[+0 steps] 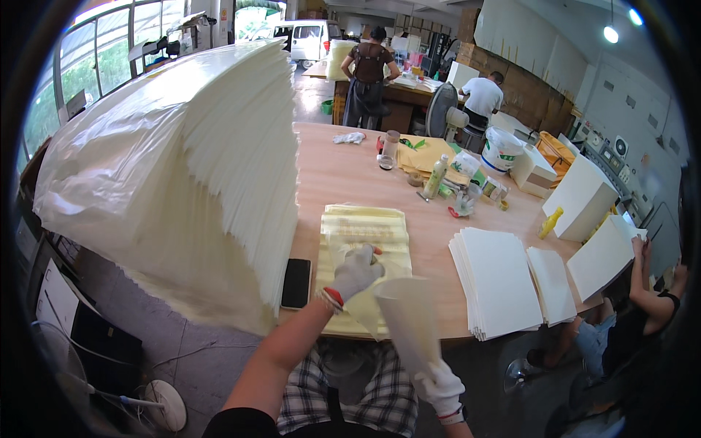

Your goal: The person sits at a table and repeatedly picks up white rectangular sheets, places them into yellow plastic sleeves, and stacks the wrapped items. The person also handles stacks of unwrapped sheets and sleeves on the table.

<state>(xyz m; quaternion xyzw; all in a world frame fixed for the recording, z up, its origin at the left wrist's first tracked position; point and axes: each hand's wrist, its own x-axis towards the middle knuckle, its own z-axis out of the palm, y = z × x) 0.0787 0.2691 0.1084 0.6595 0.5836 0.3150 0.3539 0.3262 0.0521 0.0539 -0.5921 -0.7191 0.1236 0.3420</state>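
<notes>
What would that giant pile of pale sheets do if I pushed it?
The pile is probably heavy and hard to budge, with so many layers. Its ragged edge hints that layers might slide. Its shiny cover may feel slippery.

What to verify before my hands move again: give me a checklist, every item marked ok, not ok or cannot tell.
1. Left hand and right hand gloved: ok, both wear white gloves.
2. Left hand over the yellow pile: ok.
3. Right hand has hold of the pale sheet: ok, gripped at its lower end.
4. Pale sheet lying flat: not ok, it is curved and reaches past the near edge of the table.
5. Only one layer in the right hand: cannot tell, the sheet is blurred.
6. Black flat device off the yellow pile: ok, it lies just left of it.
</notes>
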